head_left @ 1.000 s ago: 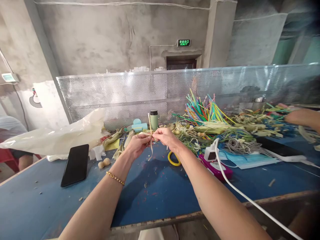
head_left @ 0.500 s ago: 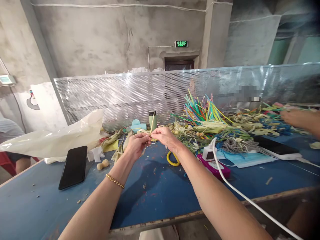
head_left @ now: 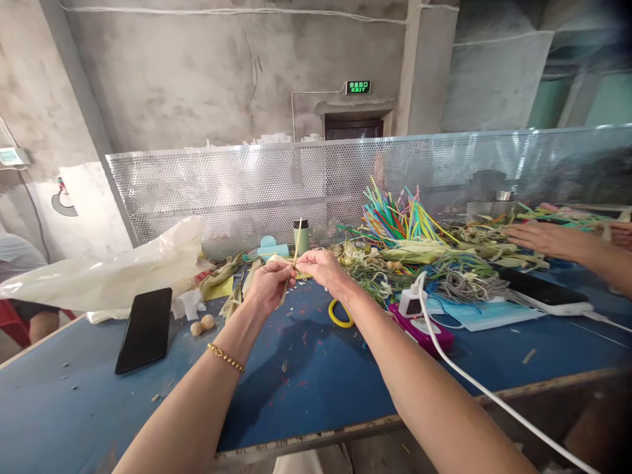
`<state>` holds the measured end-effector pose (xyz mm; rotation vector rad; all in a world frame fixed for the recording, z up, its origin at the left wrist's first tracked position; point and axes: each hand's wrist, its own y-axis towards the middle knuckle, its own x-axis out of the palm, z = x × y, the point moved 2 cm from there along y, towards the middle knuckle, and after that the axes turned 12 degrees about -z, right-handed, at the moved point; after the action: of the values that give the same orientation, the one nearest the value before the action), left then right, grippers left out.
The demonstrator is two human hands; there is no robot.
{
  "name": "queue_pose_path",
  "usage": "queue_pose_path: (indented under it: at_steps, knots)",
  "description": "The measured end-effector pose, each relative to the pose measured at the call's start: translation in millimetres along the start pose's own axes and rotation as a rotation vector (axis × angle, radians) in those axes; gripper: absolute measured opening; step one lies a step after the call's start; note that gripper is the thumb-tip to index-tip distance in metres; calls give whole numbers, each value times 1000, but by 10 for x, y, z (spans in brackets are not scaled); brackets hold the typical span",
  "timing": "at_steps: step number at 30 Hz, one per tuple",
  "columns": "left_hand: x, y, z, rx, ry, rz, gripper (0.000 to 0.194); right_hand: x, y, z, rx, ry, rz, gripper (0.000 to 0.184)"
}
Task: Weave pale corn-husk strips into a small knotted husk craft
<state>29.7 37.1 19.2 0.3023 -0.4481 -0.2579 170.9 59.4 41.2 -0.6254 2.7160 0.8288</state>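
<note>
My left hand (head_left: 269, 286) is closed in a pinch on a pale yellow-green stem wrapped in dry husk strips (head_left: 298, 238); the stem points upward. Fingertips of my right hand (head_left: 320, 266) meet it at the same spot, pinched on the stem's lower part. Exactly how the strip runs between the fingers is too small to make out. Husk ends hang below my left hand. Behind the hands stands a green cup with a black lid (head_left: 301, 238). A yellow ring-shaped handle (head_left: 340, 315) lies below my right wrist.
A black phone (head_left: 144, 331) and two small wooden beads (head_left: 202, 324) lie left. On the right are colourful pipe cleaners (head_left: 399, 217), cords (head_left: 469, 283), a purple power strip (head_left: 422, 332), a white cable (head_left: 474, 388) and a face mask (head_left: 494, 315). A co-worker's hand (head_left: 548, 238) reaches in.
My hands stay nearly in place; the stem tilts slightly left of where it was. The co-worker's hand at the right has moved left over the pile, and another hand shows behind it.
</note>
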Motion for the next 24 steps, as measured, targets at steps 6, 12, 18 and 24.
queue_pose_path:
  at_steps: [6, 12, 18, 24]
  knots:
    - [-21, -4, 18, -19, -7, -17, 14, 26, -1, 53, 32, 3, 40, 13]
    - [-42, -9, 34, -87, 65, -118, 6, 22, -3, 76, 57, -27, 53, 15]
    - [-70, 6, 2, -32, 148, -121, 23, 46, -34, 15, 72, -41, 25, 14]
    - [-79, 9, 1, -26, 172, -74, 26, 54, -65, -72, 79, -72, 28, 13]
